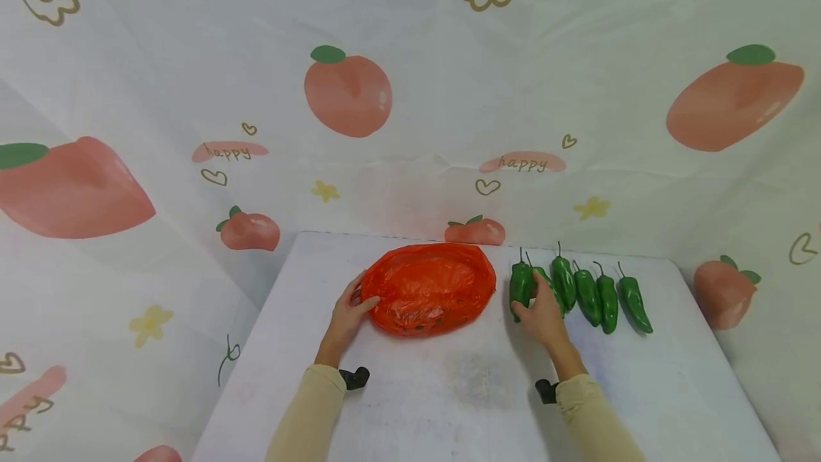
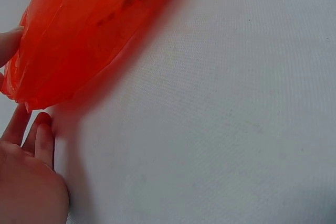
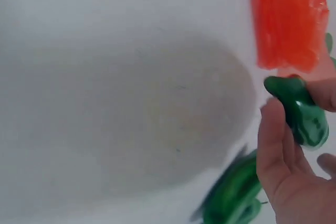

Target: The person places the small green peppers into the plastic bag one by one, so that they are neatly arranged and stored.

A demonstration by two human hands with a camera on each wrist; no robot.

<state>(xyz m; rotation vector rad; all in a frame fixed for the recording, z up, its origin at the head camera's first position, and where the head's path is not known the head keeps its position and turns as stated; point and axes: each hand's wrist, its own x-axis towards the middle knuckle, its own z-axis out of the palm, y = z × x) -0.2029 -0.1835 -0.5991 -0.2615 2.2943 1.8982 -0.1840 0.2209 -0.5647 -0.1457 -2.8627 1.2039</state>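
Note:
A red plastic bag, its mouth spread wide, lies on the table. My left hand pinches the bag's left rim, thumb on the inner side and fingers outside. In the left wrist view the red bag shows dark marks through its side. My right hand holds a green chili pepper between thumb and fingers, to the right of the bag. The right wrist view shows that same pepper in the grip, close to the bag's edge.
Several more green peppers lie in a row right of my right hand, stems pointing to the back. The white table ends against a fruit-printed cloth. Black wrist mounts stick out at both sleeves.

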